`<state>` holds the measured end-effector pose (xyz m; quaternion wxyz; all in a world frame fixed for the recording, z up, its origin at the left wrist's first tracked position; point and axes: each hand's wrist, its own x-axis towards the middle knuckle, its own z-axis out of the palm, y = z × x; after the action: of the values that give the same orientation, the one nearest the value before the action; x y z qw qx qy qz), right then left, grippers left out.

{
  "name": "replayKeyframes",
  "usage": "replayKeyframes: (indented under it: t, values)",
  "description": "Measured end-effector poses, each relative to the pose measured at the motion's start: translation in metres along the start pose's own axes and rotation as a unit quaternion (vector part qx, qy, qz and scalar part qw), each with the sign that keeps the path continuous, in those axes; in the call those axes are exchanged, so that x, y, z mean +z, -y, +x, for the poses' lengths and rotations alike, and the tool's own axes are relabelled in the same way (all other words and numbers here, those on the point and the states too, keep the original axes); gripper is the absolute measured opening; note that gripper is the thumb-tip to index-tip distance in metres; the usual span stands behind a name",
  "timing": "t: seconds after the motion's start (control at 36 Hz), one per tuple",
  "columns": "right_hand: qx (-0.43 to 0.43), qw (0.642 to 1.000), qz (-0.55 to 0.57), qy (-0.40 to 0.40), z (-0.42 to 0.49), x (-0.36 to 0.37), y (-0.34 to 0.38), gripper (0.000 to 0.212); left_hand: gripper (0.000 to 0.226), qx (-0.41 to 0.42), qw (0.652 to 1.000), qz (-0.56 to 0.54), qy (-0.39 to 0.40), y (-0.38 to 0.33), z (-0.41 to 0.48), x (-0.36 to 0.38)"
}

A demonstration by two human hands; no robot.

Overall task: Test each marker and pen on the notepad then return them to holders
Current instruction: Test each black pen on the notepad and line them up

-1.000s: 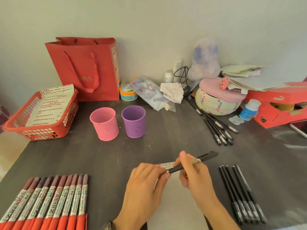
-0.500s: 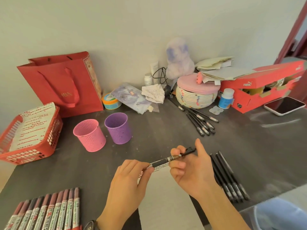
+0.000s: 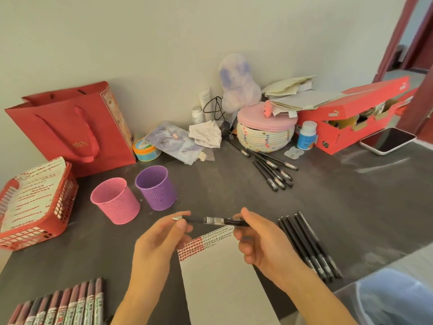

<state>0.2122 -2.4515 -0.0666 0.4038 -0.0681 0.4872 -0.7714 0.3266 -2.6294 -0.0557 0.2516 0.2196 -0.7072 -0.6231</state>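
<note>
A black pen (image 3: 212, 220) is held level above the notepad (image 3: 222, 277), which has red and black test marks along its top edge. My left hand (image 3: 161, 238) pinches the pen's left end, where a silver tip or cap shows; my right hand (image 3: 260, 238) grips the right part of its barrel. A pink holder (image 3: 116, 204) and a purple holder (image 3: 155, 187) stand beyond my left hand. Several black pens (image 3: 309, 245) lie in a row right of the notepad. Red markers (image 3: 70, 303) lie side by side at the bottom left.
Another group of black pens (image 3: 273, 171) lies near a woven basket (image 3: 266, 134) with a pink lid. A red mesh tray (image 3: 37, 205) with paper is at the left, a red paper bag (image 3: 75, 127) behind it. A red shoebox (image 3: 356, 116) and a phone (image 3: 387, 140) sit at the right.
The pen has gone from tilted to level, and my hands have drawn apart along it. My view has swung to the right, and the marked top of the notepad shows now.
</note>
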Motion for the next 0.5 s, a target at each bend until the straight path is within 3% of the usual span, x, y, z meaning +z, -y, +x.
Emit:
replayKeyframes:
  t: [0.08,0.22,0.39,0.5]
  values:
    - [-0.030,0.991,-0.119,0.057,-0.014,-0.005,0.002,0.020,0.028,-0.037,0.996,-0.079,-0.011,-0.002,0.007,0.004]
    - [-0.047,0.957,-0.275,0.074,-0.038,-0.023,0.001,0.018,0.039,-0.047,0.998,-0.047,0.020,-0.008,0.013,0.031]
    - [-0.098,0.940,-0.322,-0.050,-0.078,-0.074,0.017,0.018,0.023,-0.003,0.990,0.050,0.134,-0.019,0.015,0.088]
    - [-0.167,0.928,-0.279,-0.182,-0.111,-0.127,0.035,0.015,0.025,0.042,0.951,0.154,0.264,-0.020,0.019,0.132]
